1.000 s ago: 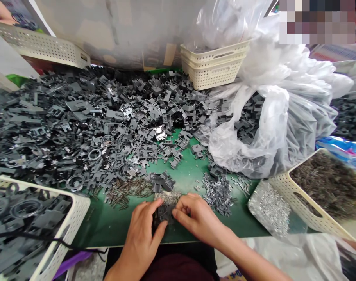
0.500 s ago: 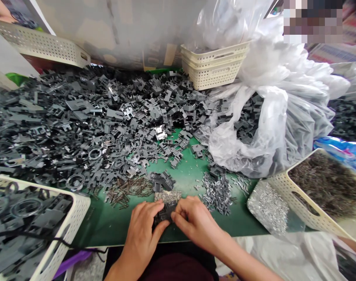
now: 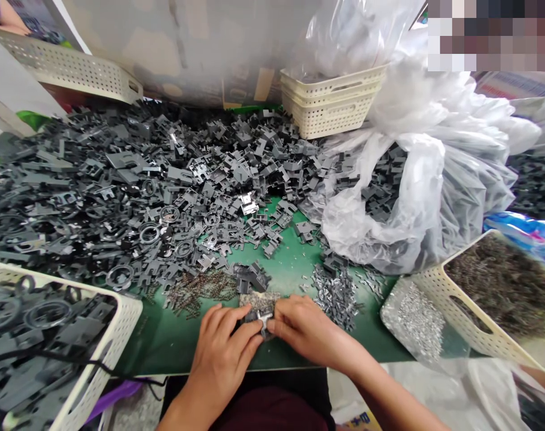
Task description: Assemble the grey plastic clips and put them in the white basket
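green-topped table (image 3: 164, 350) under a broad heap of dark grey plastic parts (image 3: 119, 197), many notched, some ring-shaped, spreading from the far left toward the middle. at the table's near edge, the left hand (image 3: 222, 353) and right hand (image 3: 312, 332) meet, their fingers (image 3: 240, 329) curled and pinching from both sides on a small dark part with a shiny metal clip (image 3: 264, 321). that part sits right against a speckled grey block (image 3: 258, 301). a small cluster of dark pieces (image 3: 252, 278) lies just beyond it, thin brown springs (image 3: 200, 292) to the left, and loose metal clips (image 3: 335, 296) to the right. a white perforated basket (image 3: 128, 317) full of dark parts sits near left. on the right, a tray of silver bits (image 3: 416, 323) and a basket of dark springs (image 3: 501, 281) lie beside a bulging clear plastic bag (image 3: 416, 203), with stacked cream baskets (image 3: 330, 111) at the far side.
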Demonstrator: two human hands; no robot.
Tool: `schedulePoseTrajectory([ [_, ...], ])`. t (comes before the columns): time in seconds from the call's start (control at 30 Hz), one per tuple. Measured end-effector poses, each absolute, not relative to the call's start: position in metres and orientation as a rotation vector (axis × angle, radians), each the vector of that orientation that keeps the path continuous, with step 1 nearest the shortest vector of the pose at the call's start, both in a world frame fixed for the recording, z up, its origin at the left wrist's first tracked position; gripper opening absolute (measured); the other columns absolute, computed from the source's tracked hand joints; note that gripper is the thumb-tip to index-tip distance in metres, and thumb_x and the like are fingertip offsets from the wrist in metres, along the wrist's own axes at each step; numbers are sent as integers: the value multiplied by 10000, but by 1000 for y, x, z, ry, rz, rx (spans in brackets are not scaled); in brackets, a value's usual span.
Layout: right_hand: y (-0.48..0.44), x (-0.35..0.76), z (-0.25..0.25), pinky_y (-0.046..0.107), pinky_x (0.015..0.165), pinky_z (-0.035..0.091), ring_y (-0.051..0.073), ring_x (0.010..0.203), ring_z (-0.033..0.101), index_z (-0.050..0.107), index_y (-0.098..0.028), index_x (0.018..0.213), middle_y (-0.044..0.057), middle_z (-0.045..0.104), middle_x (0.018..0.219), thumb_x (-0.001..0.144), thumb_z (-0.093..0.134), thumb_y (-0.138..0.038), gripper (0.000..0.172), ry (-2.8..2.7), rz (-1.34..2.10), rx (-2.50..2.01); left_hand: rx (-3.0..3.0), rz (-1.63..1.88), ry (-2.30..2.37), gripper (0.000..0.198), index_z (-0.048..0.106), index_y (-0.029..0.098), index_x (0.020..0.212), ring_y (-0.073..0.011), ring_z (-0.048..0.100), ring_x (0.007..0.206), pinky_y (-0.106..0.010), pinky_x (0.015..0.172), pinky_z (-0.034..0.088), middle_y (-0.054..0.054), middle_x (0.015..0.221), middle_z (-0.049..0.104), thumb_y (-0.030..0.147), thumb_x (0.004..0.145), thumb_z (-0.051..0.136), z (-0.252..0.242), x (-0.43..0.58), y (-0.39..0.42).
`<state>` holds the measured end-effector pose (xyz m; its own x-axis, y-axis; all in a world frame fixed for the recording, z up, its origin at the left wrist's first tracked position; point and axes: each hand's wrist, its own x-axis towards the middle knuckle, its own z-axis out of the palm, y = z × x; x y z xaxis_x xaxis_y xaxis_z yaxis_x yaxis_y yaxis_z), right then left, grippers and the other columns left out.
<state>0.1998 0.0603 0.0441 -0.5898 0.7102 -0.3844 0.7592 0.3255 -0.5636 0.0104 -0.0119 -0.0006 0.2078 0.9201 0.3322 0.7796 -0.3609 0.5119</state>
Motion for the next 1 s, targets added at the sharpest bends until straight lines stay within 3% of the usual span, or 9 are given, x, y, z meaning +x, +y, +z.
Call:
schedulePoseTrajectory([
  [0.13,58,204,41,282,708,307,167,766,512,523,-194,743,-3,594,734,972,450,-302,263,2579,-1050,1365,2298,820,1599,159,643,272,1018,-220,576,973,-465,974,363,-37,1056,641,306,877,577,0,10,-12],
  [0.3,57,199,45,312,711,281,192,776,503,542,-184,741,21,611,742,939,520,-290,226,2625,-788,1424,2229,905,1662,120,627,240,967,-225,570,957,-482,968,346,-54,1011,617,210,872,561,-2,19,-14],
  [0.47,52,199,39,294,717,289,168,755,508,529,-189,732,-10,602,711,937,537,-292,229,2597,-956,1470,2190,947,1719,131,607,221,956,-237,558,963,-510,976,332,-72,1022,605,182,849,544,-3,27,-17],
  [0.7,39,195,30,306,707,272,176,755,499,544,-184,743,-5,601,723,930,554,-271,207,2645,-906,1592,2221,923,1695,118,589,220,988,-227,568,1008,-499,1023,295,-70,1023,613,230,878,548,-4,23,-18],
  [1.0,39,194,22,293,709,286,163,732,512,576,-201,779,-27,592,684,900,606,-353,197,2568,-1106,1748,2276,890,1784,164,566,207,1047,-233,571,1046,-487,1027,326,-94,1094,609,204,904,485,-10,26,-23],
])
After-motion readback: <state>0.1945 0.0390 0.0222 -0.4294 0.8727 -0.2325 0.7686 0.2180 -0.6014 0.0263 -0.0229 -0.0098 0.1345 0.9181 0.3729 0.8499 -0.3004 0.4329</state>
